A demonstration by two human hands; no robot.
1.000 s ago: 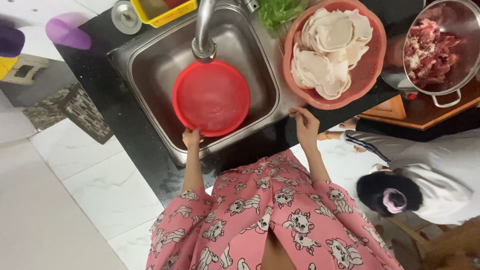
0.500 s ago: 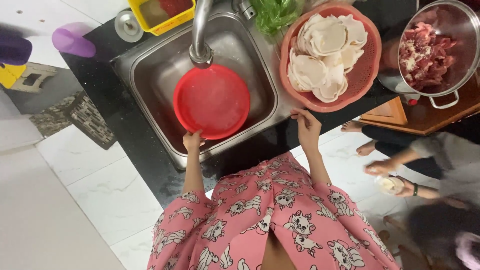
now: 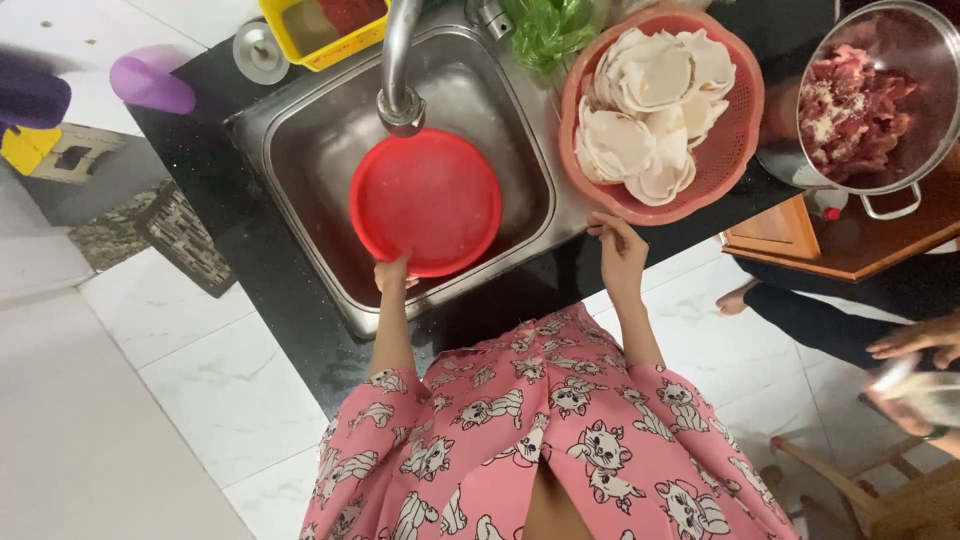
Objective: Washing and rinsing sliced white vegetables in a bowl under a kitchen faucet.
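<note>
I hold the red basin (image 3: pixel 428 200) by its near rim with my left hand (image 3: pixel 392 274), fingers closed on the edge, inside the steel sink (image 3: pixel 300 150) under the faucet (image 3: pixel 398 70). It is round, plain red plastic, shallow, smooth inside, and it looks empty (I cannot tell if it is wet). It is tilted a little toward me, so I think it can slip from this one-sided grip and knock on the sink wall, or hit the faucet mouth, which is just over its far rim.

My right hand (image 3: pixel 620 245) lies open on the front edge of the dark surface (image 3: pixel 250 290), holding nothing, just beside the pink basket (image 3: pixel 735 150) of pale round pieces (image 3: pixel 645 110). This basket reaches over the surface edge, so a push from my hand could tip it.
</note>
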